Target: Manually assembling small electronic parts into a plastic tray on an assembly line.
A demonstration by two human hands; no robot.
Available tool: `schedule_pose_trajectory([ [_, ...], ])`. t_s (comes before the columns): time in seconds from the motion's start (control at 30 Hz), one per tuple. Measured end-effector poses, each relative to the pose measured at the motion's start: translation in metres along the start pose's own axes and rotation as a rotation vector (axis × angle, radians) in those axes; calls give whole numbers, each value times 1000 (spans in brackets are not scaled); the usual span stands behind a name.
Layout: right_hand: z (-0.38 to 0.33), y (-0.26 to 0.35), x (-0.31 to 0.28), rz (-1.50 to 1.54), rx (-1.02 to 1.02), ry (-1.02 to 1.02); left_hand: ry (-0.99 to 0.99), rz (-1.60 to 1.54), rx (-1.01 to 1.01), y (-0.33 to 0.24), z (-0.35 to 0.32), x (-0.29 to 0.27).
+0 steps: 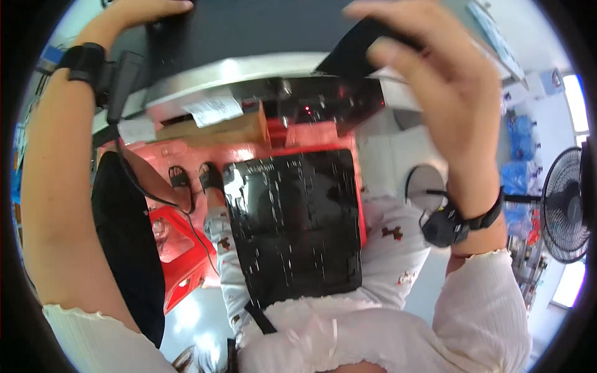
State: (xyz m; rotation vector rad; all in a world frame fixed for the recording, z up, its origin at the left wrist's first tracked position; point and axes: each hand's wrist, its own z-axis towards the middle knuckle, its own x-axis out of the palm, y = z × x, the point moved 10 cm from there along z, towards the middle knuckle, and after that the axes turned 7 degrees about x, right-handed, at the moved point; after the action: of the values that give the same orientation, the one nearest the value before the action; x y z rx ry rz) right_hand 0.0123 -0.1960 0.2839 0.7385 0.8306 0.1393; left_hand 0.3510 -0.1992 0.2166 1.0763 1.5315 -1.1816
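Observation:
My right hand [444, 81], smeared by motion, grips a thin black flat piece [360, 53] between thumb and fingers over the front edge of the dark work surface [261, 31]. Whether the piece is cloth, foam or plastic I cannot make out. Far left, my left hand [146, 7] reaches onto the same surface beside a small dark thing. One digit stretches to the right; the other fingers are cut off by the upper rim. Across my lap lies a glossy black rectangular panel [298, 224] with rows of slots or ridges.
Under the surface sit a cardboard box [214, 132], a white paper label [214, 110] and a dark unit with red lights [336, 102]. A red plastic stool [183, 255] stands lower left, near another person's sandalled feet [189, 180]. A black fan [563, 205] is at the right.

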Motion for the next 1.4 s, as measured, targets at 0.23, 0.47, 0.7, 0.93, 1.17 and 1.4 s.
schedule_pose_trajectory([
  [0.23,-130,-85,146,185,355,300,36,217,114,-118,-5,-2],
  [0.47,-124,-59,146,220,203,346,-229,79,158,-103,-53,-13],
  [0.7,-151,-56,148,-137,59,262,-103,-130,500,-250,-166,60],
  [0.93,-171,-37,133,-10,63,262,-131,-66,356,-217,-194,191],
  [1.17,-55,16,49,238,0,291,-302,-232,329,-197,-208,207],
  [1.4,137,49,64,-361,-501,22,-353,-248,328,-209,-218,209],
])
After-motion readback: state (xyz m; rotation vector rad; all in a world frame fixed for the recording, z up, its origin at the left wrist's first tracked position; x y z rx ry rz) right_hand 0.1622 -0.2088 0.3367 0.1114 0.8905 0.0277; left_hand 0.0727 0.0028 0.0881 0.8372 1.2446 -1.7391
